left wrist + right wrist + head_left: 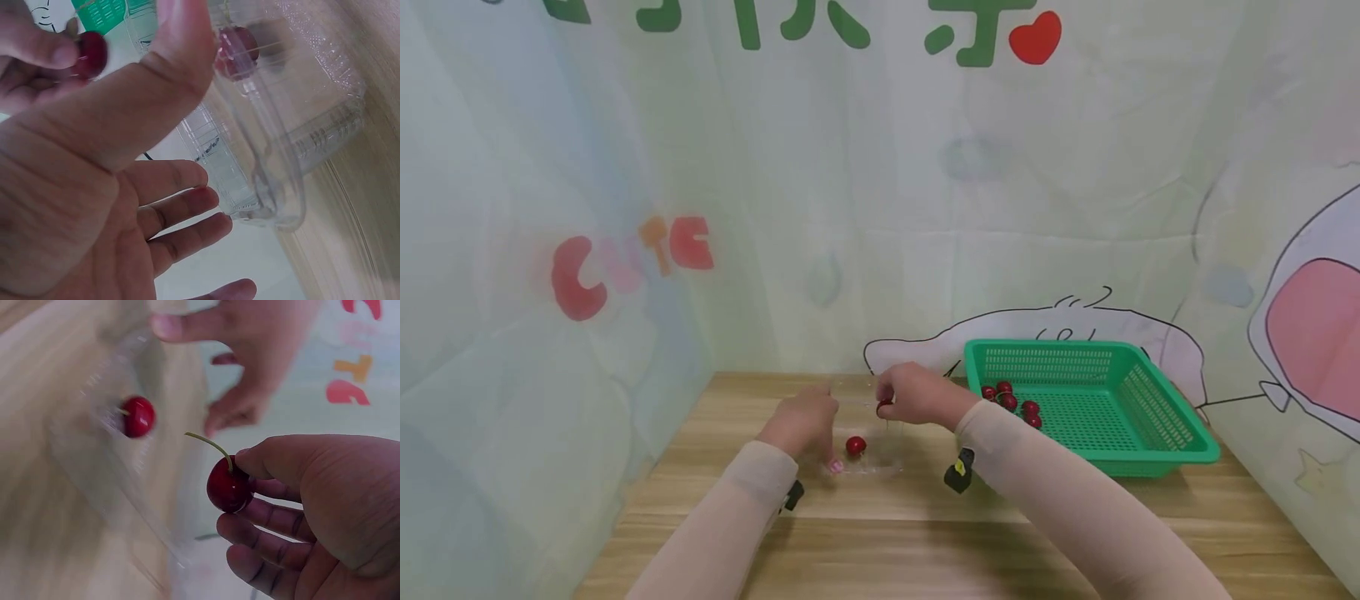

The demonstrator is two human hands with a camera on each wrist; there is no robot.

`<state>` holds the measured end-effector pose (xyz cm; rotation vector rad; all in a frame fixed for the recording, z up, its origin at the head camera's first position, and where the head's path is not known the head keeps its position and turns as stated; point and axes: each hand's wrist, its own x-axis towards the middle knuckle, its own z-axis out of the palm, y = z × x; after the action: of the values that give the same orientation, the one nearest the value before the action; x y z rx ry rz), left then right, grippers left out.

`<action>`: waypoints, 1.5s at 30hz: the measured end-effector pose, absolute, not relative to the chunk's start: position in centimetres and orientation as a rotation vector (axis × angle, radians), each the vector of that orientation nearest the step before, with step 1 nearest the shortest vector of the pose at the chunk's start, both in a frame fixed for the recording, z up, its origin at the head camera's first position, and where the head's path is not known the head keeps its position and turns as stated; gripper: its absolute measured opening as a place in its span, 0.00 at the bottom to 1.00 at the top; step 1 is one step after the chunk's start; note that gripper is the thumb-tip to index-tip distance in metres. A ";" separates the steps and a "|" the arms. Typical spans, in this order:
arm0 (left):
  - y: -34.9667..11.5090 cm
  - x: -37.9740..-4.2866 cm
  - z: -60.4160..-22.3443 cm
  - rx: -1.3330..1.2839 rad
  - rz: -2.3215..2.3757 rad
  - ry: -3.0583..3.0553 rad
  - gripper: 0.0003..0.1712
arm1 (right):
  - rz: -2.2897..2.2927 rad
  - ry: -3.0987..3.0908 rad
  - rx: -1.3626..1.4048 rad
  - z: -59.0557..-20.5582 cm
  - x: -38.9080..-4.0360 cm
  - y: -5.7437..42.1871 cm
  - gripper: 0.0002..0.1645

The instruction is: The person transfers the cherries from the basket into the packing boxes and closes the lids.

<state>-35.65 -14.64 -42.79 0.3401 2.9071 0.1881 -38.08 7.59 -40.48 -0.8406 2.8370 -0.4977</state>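
My right hand pinches a dark red cherry between thumb and fingertips, its green stem pointing up and away. It hangs over the right side of a clear plastic box. Inside the box lies another cherry, with a short stem showing in the right wrist view. At the box's left side is my left hand, thumb near the rim and fingers loosely extended along the outside. Those fingers are spread apart and grip nothing.
A green plastic basket stands at the right on the wooden table, with several cherries along its left side. A printed cloth hangs close behind the table and along both sides.
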 end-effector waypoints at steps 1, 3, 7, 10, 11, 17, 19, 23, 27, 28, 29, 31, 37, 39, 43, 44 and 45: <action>-14.6 -35.7 -42.7 0.344 0.186 2.906 0.53 | -0.475 2.829 -0.853 -40.9 -38.0 7.2 0.03; -14.5 -35.7 -42.7 0.347 0.190 2.904 0.51 | -0.424 2.822 -0.874 -41.6 -37.8 6.6 0.03; -14.3 -35.8 -42.5 0.363 0.174 2.908 0.47 | -0.355 2.829 -0.949 -43.3 -37.7 5.6 0.03; -14.3 -35.8 -42.4 0.379 0.156 2.920 0.46 | -0.338 2.820 -0.986 -44.3 -37.7 5.0 0.03; -14.3 -35.8 -42.4 0.386 0.149 2.925 0.46 | -0.335 2.811 -0.990 -44.6 -37.7 4.8 0.04; -14.3 -35.8 -42.3 0.410 0.134 2.940 0.45 | -0.373 2.753 -0.954 -45.3 -37.1 3.9 0.05; -14.2 -35.8 -42.3 0.410 0.135 2.944 0.43 | -0.391 2.745 -0.950 -45.4 -37.1 3.7 0.07; -14.2 -35.8 -42.3 0.414 0.127 2.955 0.39 | -0.412 2.742 -0.944 -45.5 -37.0 3.5 0.08; -14.2 -35.8 -42.4 0.403 0.140 2.955 0.40 | -0.419 2.748 -0.918 -45.2 -36.8 3.6 0.03; -14.2 -35.8 -42.5 0.396 0.148 2.953 0.40 | -0.418 2.753 -0.902 -45.1 -36.7 3.7 0.02; -14.2 -35.8 -42.5 0.390 0.157 2.950 0.40 | -0.410 2.759 -0.898 -44.9 -36.7 3.8 0.00; -14.2 -35.8 -42.6 0.381 0.174 2.945 0.39 | -0.400 2.768 -0.887 -44.5 -36.8 4.1 0.04; -14.3 -35.6 -42.8 0.366 0.199 2.927 0.36 | -0.435 2.796 -0.860 -42.5 -37.7 6.3 0.07; -14.3 -35.5 -42.8 0.360 0.204 2.928 0.39 | -0.470 2.811 -0.827 -41.4 -38.0 7.4 0.06; -14.4 -35.4 -42.8 0.348 0.214 2.931 0.42 | -0.509 2.872 -0.753 -39.5 -38.8 9.7 0.07; -14.4 -35.5 -42.9 0.344 0.215 2.930 0.42 | -0.516 2.887 -0.724 -39.1 -39.0 10.3 0.07; -14.4 -35.5 -42.9 0.341 0.215 2.930 0.42 | -0.527 2.900 -0.691 -38.7 -39.2 11.0 0.07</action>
<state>-35.47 -14.45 -42.86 0.3410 2.9301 0.2152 -39.23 11.03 -38.73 -0.6911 2.8996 -0.5268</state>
